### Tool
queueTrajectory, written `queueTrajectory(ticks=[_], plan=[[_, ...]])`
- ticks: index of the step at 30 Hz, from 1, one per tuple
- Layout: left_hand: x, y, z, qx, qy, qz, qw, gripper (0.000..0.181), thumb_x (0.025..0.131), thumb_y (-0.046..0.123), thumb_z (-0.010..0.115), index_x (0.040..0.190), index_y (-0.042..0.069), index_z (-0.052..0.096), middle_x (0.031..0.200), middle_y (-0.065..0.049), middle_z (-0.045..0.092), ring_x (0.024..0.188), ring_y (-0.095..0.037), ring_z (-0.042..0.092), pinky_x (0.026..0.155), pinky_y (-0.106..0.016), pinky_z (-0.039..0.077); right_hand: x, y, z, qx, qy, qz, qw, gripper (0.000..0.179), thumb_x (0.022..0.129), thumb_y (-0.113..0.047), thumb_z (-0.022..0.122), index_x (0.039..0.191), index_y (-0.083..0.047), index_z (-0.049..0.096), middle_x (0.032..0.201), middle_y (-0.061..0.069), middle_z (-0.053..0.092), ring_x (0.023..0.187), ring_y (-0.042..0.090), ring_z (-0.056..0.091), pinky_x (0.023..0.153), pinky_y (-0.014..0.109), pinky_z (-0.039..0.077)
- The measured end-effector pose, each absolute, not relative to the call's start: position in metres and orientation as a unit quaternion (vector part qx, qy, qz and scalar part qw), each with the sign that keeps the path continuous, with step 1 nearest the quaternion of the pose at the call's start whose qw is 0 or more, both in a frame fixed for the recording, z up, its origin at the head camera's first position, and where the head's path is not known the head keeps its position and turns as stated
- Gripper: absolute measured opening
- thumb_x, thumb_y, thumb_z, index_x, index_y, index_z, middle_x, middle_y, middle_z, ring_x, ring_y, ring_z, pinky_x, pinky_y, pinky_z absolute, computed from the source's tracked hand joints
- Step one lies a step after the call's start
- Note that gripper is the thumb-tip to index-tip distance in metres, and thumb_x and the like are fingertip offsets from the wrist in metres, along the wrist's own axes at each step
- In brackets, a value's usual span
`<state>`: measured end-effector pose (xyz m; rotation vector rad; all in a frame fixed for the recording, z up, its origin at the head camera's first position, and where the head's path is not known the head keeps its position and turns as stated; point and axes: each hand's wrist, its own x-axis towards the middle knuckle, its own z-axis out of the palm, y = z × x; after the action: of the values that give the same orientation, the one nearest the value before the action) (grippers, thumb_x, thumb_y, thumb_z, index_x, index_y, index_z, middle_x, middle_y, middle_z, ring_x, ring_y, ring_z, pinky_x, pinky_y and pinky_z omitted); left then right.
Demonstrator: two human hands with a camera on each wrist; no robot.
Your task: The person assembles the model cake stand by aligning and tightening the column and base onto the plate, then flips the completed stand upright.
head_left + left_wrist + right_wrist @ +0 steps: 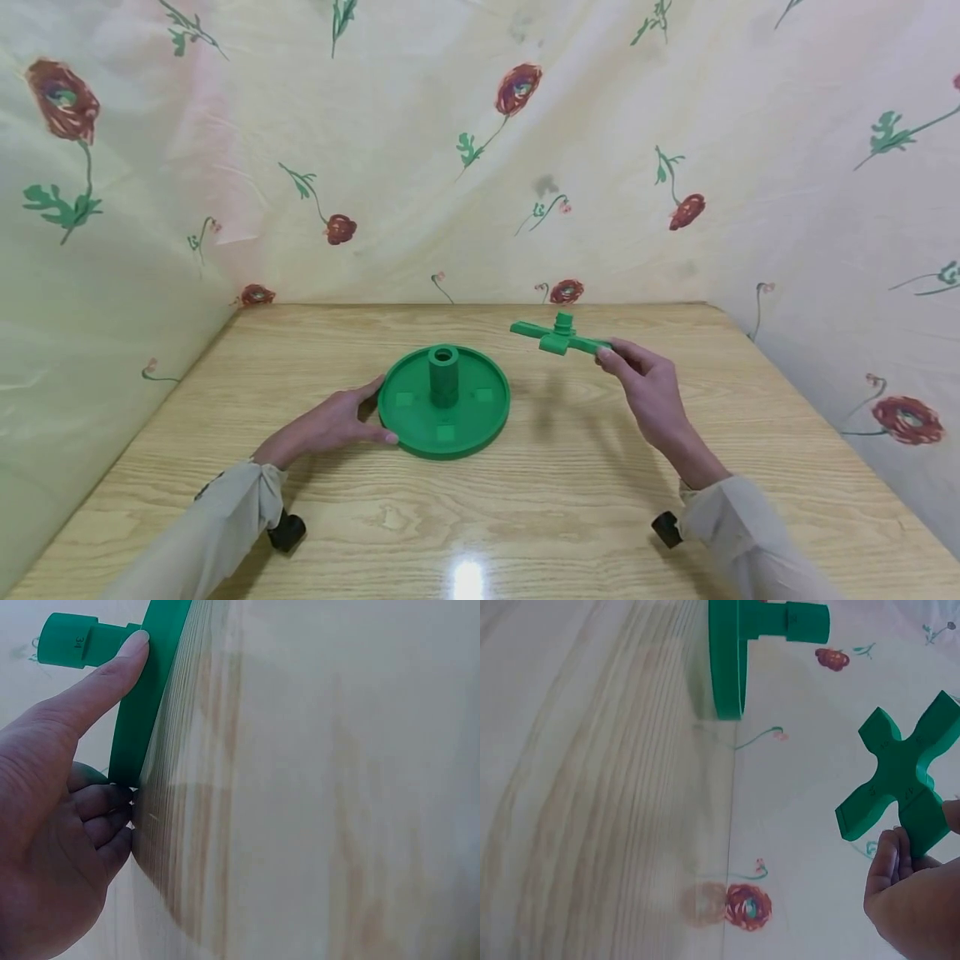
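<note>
On the table, a round green base (480, 429) with a raised rim lies flat, a hollow post (444, 379) rising from its middle. My left hand (348, 421) holds its left edge, thumb against the rim and the other fingers curled at the side, as the left wrist view shows. My right hand (652, 392) pinches one arm of a green cross-shaped piece (900, 769), held in the air to the right of the base. A short ridged stub (563, 323) points up from the cross's centre. Its flat underside faces the right wrist camera.
The wood-grain table (525, 517) meets a flowered cloth (420, 150) hanging at the back and both sides. Black straps with a dark fitting (287, 532) show at the left wrist, and another dark fitting (667, 529) at the right.
</note>
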<state>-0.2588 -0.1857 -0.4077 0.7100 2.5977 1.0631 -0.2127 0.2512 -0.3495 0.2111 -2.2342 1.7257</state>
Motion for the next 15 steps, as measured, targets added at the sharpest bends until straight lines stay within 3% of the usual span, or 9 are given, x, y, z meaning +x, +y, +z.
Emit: queueTrajectory(ticks=[5, 11, 15], plan=[[-0.259, -0.187, -0.408, 0.243, 0.891, 0.363, 0.123, 0.110, 0.088, 0.046, 0.083, 0.163, -0.003, 0.019, 0.162, -0.027, 0.032, 0.150, -0.044, 0.027, 0.117, -0.063, 0.025, -0.217, 0.234, -0.347, 0.080, -0.700, 0.701, 0.114, 0.036, 0.107, -0.015, 0.061, 0.126, 0.016, 0.063, 0.098, 0.000, 0.074, 0.097, 0.012, 0.071, 0.093, 0.026, 0.055], [-0.260, -0.186, -0.408, 0.238, 0.891, 0.367, 0.126, 0.110, 0.087, 0.045, 0.084, 0.163, -0.001, 0.019, 0.163, -0.025, 0.031, 0.151, -0.042, 0.026, 0.118, -0.062, 0.024, -0.218, 0.215, -0.343, 0.061, -0.600, 0.794, 0.074, 0.018, 0.106, -0.013, 0.062, 0.104, -0.007, 0.079, 0.093, 0.008, 0.077, 0.091, 0.016, 0.076, 0.090, 0.028, 0.056], [-0.260, -0.186, -0.408, 0.245, 0.888, 0.369, 0.123, 0.109, 0.087, 0.044, 0.084, 0.163, -0.001, 0.019, 0.163, -0.024, 0.032, 0.151, -0.041, 0.027, 0.118, -0.061, 0.025, -0.220, 0.202, -0.342, 0.042, -0.581, 0.808, 0.086, 0.019, 0.106, -0.017, 0.063, 0.099, -0.010, 0.079, 0.090, 0.008, 0.077, 0.086, 0.017, 0.076, 0.086, 0.028, 0.058]])
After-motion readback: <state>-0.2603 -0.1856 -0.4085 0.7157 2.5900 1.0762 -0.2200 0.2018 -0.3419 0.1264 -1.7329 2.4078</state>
